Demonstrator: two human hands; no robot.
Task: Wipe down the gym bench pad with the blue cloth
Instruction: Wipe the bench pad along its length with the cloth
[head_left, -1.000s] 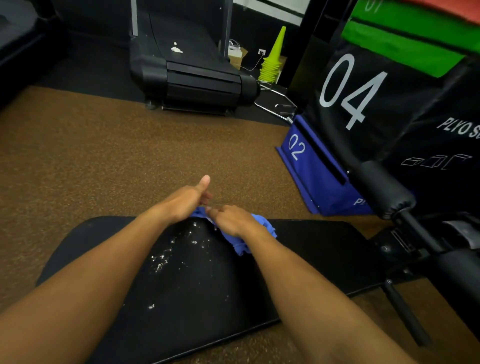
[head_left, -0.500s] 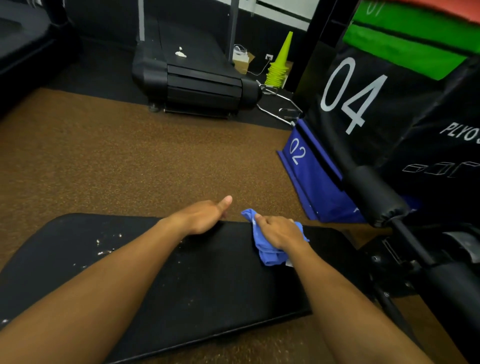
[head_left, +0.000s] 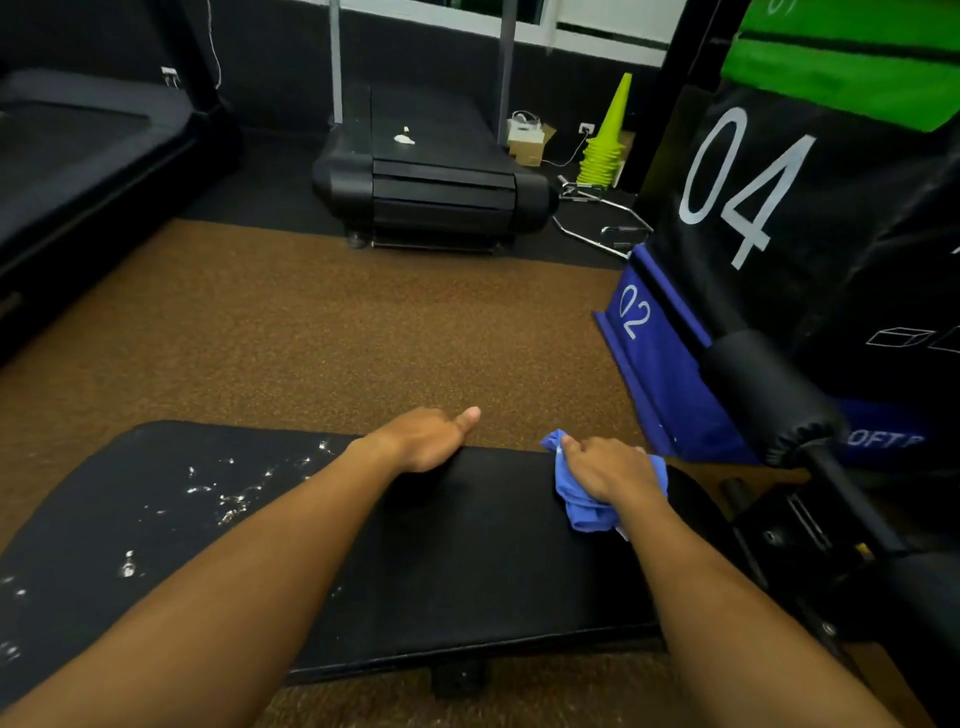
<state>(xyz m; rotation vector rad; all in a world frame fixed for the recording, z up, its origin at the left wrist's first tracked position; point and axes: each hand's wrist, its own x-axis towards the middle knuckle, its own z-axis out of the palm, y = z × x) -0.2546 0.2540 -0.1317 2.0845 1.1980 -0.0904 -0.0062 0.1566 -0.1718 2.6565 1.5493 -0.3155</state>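
The black gym bench pad (head_left: 467, 561) lies across the lower view. White specks and droplets (head_left: 228, 493) cover its left part; the right part looks clean. My right hand (head_left: 608, 470) presses the crumpled blue cloth (head_left: 587, 512) onto the pad near its right far edge, fingers curled over it. My left hand (head_left: 426, 436) holds the pad's far edge near the middle, thumb out, fingers hidden over the edge.
Brown rubber floor (head_left: 337, 332) stretches beyond the pad. A black foam roller (head_left: 763, 395) and the bench frame (head_left: 810, 535) stand at the right. Stacked plyo boxes, black "04" (head_left: 779, 208) and blue "02" (head_left: 654, 353), rise behind. A treadmill (head_left: 431, 182) and green cones (head_left: 608, 140) are farther back.
My right hand slid the cloth rightward along the pad, away from the left hand. The left hand moved from the cloth to the far edge. The view shifted, showing more of the pad's left.
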